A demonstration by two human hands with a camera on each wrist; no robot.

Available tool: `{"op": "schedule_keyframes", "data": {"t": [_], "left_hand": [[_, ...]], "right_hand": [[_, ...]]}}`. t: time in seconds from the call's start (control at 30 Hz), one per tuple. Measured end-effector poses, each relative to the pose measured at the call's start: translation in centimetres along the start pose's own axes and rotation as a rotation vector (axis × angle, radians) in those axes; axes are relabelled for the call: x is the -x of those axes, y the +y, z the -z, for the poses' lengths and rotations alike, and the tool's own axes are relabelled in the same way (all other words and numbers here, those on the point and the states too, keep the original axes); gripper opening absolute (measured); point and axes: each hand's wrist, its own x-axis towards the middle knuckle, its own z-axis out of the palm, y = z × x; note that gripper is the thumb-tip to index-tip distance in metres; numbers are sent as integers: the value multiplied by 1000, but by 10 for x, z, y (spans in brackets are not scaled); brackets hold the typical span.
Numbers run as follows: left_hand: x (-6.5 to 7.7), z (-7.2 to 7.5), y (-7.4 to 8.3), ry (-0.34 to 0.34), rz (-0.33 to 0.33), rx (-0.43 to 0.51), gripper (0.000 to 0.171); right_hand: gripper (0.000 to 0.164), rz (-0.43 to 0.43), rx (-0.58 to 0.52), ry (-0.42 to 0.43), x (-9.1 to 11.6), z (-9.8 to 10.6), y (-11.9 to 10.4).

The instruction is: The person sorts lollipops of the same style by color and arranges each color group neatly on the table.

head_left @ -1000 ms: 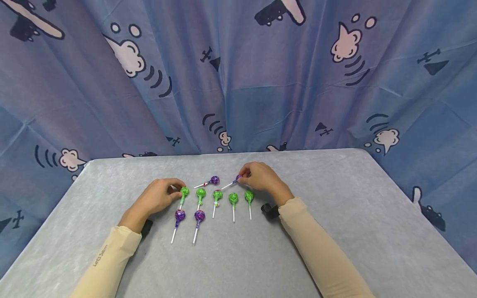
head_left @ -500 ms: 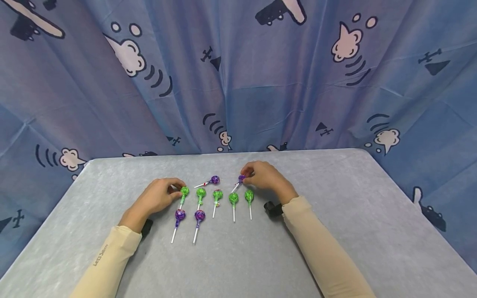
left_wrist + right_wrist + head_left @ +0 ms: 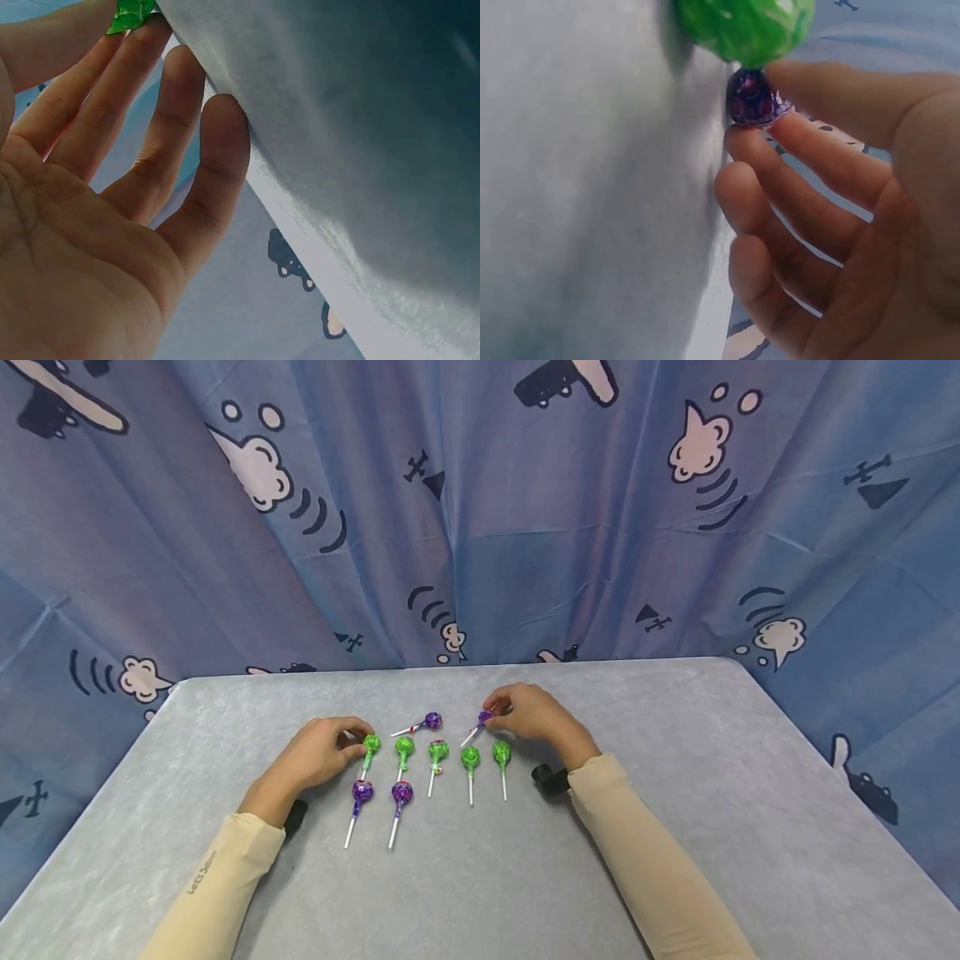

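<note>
My left hand (image 3: 318,753) pinches the head of the leftmost green lollipop (image 3: 371,744) between thumb and fingers; its green wrapper (image 3: 132,15) shows at the fingertips in the left wrist view. My right hand (image 3: 531,714) holds a purple lollipop (image 3: 484,718) by its head, the white stick slanting down to the left. In the right wrist view that purple head (image 3: 753,97) sits between thumb and fingers, behind a green lollipop head (image 3: 746,26). Another purple lollipop (image 3: 432,721) lies between the hands, farther back.
More green lollipops (image 3: 470,758) stretch rightward in a row. Two purple lollipops (image 3: 362,792) (image 3: 402,793) lie below the two leftmost green ones, heads by their sticks. The grey table (image 3: 480,885) ends at a blue patterned curtain (image 3: 495,568).
My right hand has shifted slightly right with the purple lollipop, whose stick now points more steeply toward me. My left hand has stayed on the green lollipop.
</note>
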Motion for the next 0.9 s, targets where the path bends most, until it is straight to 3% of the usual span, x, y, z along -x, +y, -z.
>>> {"op": "schedule_keyframes", "data": {"t": [0.47,0.9], "left_hand": [[0,0,0,1,1,4,21],[0,1,2,-2,-2,5,22]], "right_hand": [[26,7,-15,44,1,4,2],[24,60,-33,23,3,14,15]]}}
